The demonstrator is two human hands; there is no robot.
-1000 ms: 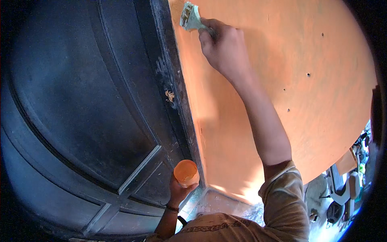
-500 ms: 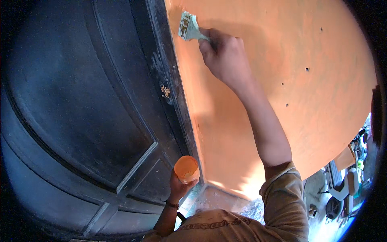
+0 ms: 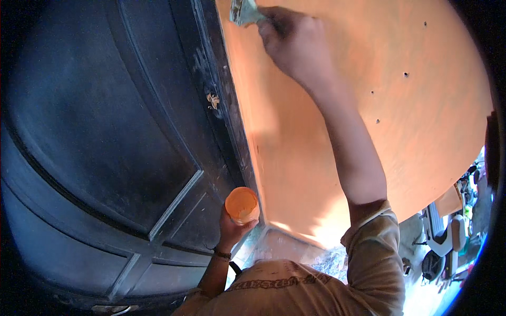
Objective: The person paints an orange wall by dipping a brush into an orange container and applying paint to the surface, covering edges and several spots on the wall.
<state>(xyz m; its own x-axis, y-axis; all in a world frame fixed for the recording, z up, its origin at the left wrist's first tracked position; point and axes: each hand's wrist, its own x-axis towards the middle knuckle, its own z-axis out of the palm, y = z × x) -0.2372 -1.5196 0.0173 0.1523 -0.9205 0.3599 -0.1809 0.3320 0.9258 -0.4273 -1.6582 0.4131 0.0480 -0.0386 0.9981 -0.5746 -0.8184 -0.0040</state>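
My right hand [image 3: 292, 39] is raised high and closed round the handle of a pale green paintbrush [image 3: 245, 13]. The brush lies at the left edge of the orange wall [image 3: 305, 174], close beside the dark door frame, and the top of the picture cuts off part of it. Low in front of my body, my left hand [image 3: 235, 231] grips a cup of orange paint [image 3: 242, 204]. Its open mouth faces up toward me, and orange coats the inside.
A dark panelled door [image 3: 100, 116] fills the left side, with a chipped spot [image 3: 213, 100] on its edge. Several small holes dot the wall. Lower right, assorted household objects and a grey-white piece of furniture [image 3: 440, 231] stand on the floor.
My right hand and the brush have moved up along the wall's left edge in the picture. The whole view has shifted slightly, and the paint cup sits a little higher in it.
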